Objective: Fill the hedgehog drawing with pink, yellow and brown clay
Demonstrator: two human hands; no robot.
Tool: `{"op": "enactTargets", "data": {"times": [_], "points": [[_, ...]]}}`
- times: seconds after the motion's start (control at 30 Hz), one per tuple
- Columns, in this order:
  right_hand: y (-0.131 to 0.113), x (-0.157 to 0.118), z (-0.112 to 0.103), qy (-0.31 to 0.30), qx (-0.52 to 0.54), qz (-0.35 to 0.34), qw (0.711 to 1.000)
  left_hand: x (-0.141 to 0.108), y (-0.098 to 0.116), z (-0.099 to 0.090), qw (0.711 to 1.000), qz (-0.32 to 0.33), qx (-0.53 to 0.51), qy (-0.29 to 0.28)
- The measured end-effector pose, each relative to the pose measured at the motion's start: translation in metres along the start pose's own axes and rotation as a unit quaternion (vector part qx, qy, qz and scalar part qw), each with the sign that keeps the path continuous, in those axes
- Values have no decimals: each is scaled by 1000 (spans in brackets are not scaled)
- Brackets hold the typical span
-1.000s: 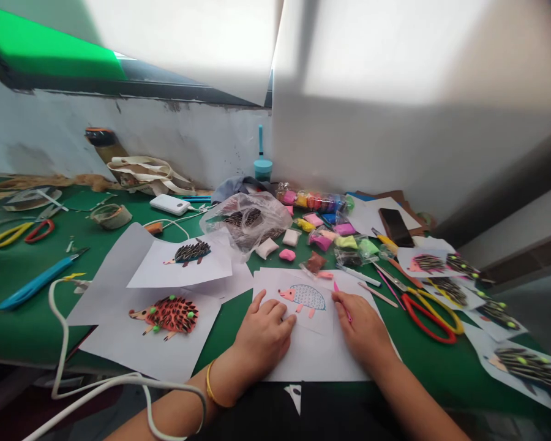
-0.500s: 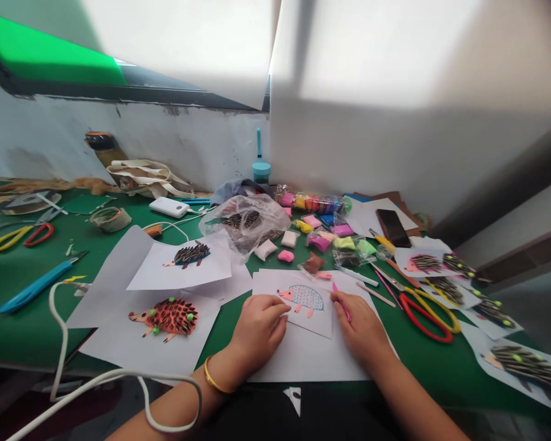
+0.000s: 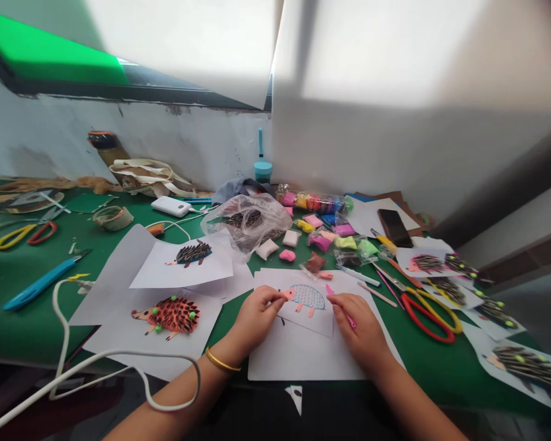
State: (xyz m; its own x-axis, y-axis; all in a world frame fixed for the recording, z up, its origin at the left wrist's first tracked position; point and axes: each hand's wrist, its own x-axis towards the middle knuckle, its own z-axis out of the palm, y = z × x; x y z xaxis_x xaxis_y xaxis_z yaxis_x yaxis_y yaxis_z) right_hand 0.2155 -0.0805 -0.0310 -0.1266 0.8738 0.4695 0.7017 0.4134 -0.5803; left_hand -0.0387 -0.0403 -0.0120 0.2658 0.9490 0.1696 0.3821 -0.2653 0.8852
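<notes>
Head camera, looking down, showed a flat hedgehog picture with a blue-dotted, blue-edged body and a pink face and legs (image 3: 307, 298), lying between the two hands on a small white paper sheet (image 3: 314, 326). This rested on a larger white paper sheet (image 3: 303, 364) on the green table (image 3: 417, 364). The hedgehog's long axis ran from left to right, dipping slightly toward the tail, with its snout toward the left hand (image 3: 257, 318) and its rear toward the right hand (image 3: 365, 331). The left hand was nearer: its fingers, drawn narrowly together, met the snout and partly hid it, so the picture stretched away to the right of their tips; whether they pinched anything could not be told. Just below them lay a small dark sliver (image 3: 283, 321), too small to identify. The right hand's fingers were closed around a slim pink tool (image 3: 329, 289), its flat end sticking out above the fingers toward the far side. Those fingers stood just beyond the rear, leaving the hedgehog to their left.
</notes>
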Motion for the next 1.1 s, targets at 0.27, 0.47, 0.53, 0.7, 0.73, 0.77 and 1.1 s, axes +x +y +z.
{"op": "enactTargets", "data": {"times": [0.27,0.47,0.53,0.7,0.73,0.77,1.1], "points": [[-44,2,0,-30,147,-19,989,-5,22,0,945,-156,-285,-19],[-56,8,-7,-29,95,-48,994,-12,23,7,886,-216,-409,-31],[-56,9,-9,-27,86,-49,995,-13,23,9,873,-221,-434,-32],[-54,6,-8,-34,101,-43,993,-14,24,12,860,-228,-455,-39],[-54,6,-8,-37,103,-39,993,-14,25,11,860,-228,-455,-42],[-53,5,-7,-39,106,-35,993,-14,25,11,860,-228,-455,-44],[-52,4,-9,-23,156,3,988,-14,28,10,848,-259,-461,-40]]}}
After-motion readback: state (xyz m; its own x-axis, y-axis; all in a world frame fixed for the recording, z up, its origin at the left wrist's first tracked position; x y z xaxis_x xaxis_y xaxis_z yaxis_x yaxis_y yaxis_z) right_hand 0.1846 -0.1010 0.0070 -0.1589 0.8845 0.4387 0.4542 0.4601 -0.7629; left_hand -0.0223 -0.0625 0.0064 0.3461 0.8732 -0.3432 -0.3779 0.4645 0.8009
